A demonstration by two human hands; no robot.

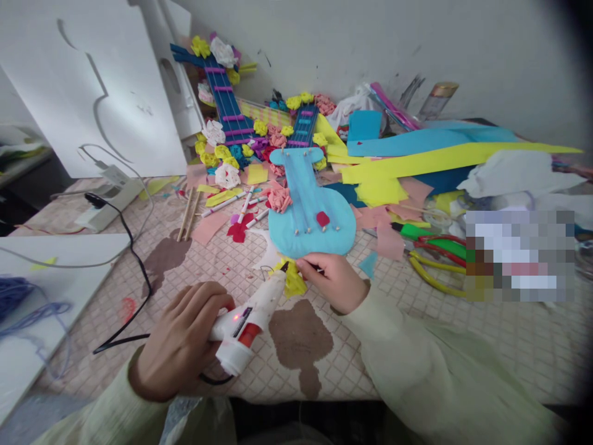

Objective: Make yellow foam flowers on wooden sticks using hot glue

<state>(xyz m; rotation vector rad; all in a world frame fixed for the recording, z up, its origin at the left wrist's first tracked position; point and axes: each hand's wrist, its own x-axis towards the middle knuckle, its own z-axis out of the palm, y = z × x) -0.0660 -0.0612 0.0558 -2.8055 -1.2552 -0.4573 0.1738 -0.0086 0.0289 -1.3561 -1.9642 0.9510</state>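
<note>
My left hand (185,337) is closed round the handle of a white hot glue gun (252,318), whose small light glows red. The gun's dark nozzle touches or hangs just over a crumpled yellow paper flower (293,281). Between thumb and fingers, my right hand (336,279) pinches that flower at its upper right edge. Just beyond both hands lies a light-blue paper guitar (312,210) with strings, beads and a dark red patch in its middle. A pink crumpled paper flower (278,198) sits against the guitar's left side.
Decorated dark-blue paper guitars (227,105) stand at the back wall. Yellow and blue paper strips (417,162) lie at the right, near scissors (435,272). A power strip (109,196) with a black cord is at the left, by a white board (88,93) and blue yarn (23,303).
</note>
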